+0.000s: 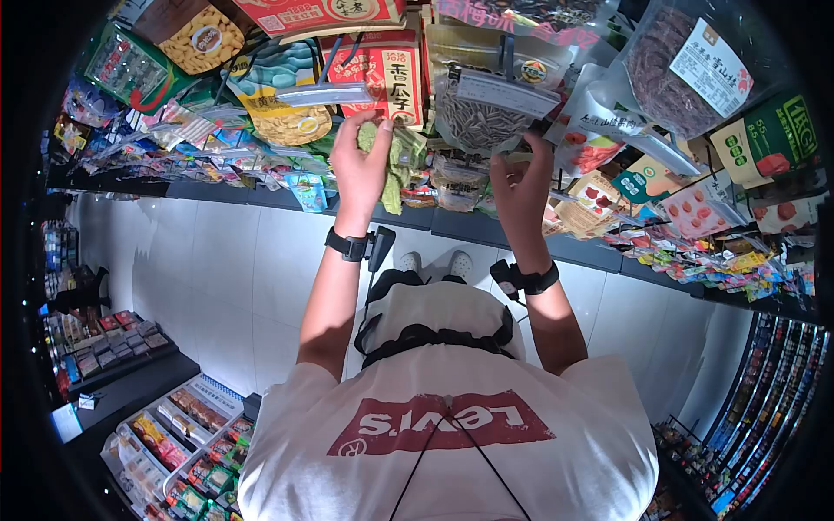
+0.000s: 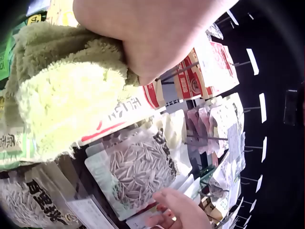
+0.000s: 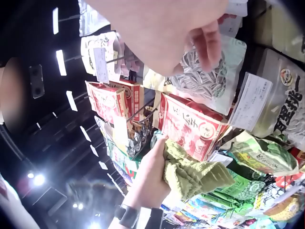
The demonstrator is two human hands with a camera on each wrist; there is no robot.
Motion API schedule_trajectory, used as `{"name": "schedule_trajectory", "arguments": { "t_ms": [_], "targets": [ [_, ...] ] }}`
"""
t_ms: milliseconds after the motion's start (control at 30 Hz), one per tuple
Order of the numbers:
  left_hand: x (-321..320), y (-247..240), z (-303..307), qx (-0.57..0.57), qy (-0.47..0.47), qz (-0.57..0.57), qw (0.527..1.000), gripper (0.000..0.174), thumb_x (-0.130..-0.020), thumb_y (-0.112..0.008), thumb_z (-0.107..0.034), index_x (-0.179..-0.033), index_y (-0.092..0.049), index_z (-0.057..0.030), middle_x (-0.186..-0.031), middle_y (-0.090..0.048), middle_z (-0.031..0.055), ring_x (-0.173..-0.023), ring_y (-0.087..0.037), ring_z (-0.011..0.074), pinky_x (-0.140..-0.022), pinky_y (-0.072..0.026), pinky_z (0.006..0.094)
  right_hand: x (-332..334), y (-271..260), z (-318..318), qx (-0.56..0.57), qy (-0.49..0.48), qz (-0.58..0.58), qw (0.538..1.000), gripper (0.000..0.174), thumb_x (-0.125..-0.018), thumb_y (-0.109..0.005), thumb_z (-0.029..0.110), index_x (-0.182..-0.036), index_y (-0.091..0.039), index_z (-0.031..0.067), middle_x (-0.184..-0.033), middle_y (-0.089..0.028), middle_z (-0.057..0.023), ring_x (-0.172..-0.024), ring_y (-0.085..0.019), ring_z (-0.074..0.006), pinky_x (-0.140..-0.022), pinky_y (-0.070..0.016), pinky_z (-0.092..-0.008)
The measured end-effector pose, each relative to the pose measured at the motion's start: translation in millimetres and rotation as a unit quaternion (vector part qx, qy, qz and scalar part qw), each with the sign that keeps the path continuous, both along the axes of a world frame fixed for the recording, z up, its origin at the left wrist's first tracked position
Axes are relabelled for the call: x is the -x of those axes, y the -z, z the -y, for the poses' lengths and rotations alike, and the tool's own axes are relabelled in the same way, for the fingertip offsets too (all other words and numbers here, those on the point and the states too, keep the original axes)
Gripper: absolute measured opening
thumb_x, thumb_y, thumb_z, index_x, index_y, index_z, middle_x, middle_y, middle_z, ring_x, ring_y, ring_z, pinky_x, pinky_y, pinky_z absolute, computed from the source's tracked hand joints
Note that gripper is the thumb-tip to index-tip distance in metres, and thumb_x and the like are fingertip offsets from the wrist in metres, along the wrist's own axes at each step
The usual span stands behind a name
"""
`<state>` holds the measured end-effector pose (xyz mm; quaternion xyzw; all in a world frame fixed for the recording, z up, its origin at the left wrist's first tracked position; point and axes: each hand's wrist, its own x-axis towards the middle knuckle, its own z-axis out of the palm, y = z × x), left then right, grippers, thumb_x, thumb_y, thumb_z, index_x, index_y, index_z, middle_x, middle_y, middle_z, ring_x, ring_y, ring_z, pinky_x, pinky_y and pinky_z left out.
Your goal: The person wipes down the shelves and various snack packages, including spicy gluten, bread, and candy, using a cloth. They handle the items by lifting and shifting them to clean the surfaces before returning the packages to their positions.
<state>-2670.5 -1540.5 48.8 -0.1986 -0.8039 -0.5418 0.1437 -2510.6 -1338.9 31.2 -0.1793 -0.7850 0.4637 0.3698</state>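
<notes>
A fuzzy light-green cloth (image 1: 395,169) is gripped in the left hand (image 1: 358,169), in front of red and cream seed packets (image 1: 401,76). In the left wrist view the cloth (image 2: 71,90) hangs from beneath the hand (image 2: 157,28). The right hand (image 1: 524,195) has bent fingers at the lower edge of a clear bag of striped seeds (image 1: 483,117). From the right wrist view, its fingers (image 3: 206,45) lie over the front of the seed bag (image 3: 224,71); whether they pinch it cannot be told.
Hooks with price tags (image 1: 508,94) stick out between hanging snack bags. A dark shelf edge (image 1: 443,224) runs below them, above the pale tiled floor (image 1: 221,278). Trays of packaged goods (image 1: 187,434) stand behind at the lower left.
</notes>
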Motion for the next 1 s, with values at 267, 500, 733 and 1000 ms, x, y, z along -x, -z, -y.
{"name": "schedule_trajectory", "arguments": {
  "t_ms": [267, 500, 733, 1000],
  "targets": [
    [57, 6, 31, -0.014, -0.01, -0.039, 0.999, 0.041, -0.103, -0.078, -0.022, -0.132, -0.066, 0.0041, -0.122, -0.075, 0.0242, -0.116, -0.073, 0.039, -0.103, -0.0545, 0.0451, 63, -2, 34, 0.085, -0.134, 0.053, 0.986, 0.042, -0.103, -0.077, 0.021, -0.136, -0.062, 0.0003, -0.125, -0.075, -0.0158, -0.077, -0.074, -0.0191, -0.072, -0.0588, -0.0344],
    [99, 29, 45, 0.057, 0.035, 0.002, 0.998, 0.028, -0.099, -0.08, -0.023, -0.114, -0.068, -0.0024, -0.096, -0.071, 0.0193, -0.09, -0.071, 0.0437, -0.075, -0.0543, 0.0534, 127, 3, 73, 0.02, -0.019, 0.064, 0.998, 0.037, -0.103, -0.075, 0.021, -0.13, -0.064, -0.0022, -0.117, -0.077, -0.0197, -0.104, -0.074, -0.0338, -0.086, -0.0579, -0.0421],
    [109, 32, 56, 0.069, 0.06, -0.046, 0.995, 0.021, -0.101, -0.076, -0.022, -0.111, -0.072, -0.0044, -0.093, -0.075, 0.02, -0.085, -0.073, 0.0441, -0.074, -0.0562, 0.0534, 150, 22, 87, -0.022, 0.109, 0.024, 0.994, 0.022, -0.1, -0.077, 0.012, -0.113, -0.066, -0.0019, -0.1, -0.073, -0.0166, -0.092, -0.071, -0.0331, -0.085, -0.0561, -0.0431],
    [113, 33, 57, 0.087, 0.088, 0.009, 0.992, 0.023, -0.1, -0.074, -0.02, -0.114, -0.075, -0.0028, -0.099, -0.079, 0.0224, -0.09, -0.076, 0.0428, -0.079, -0.0589, 0.0525, 150, 31, 88, 0.029, 0.111, 0.034, 0.993, 0.021, -0.101, -0.075, 0.012, -0.112, -0.064, -0.0023, -0.101, -0.072, -0.018, -0.093, -0.07, -0.0338, -0.085, -0.0557, -0.0438]
  ]
}}
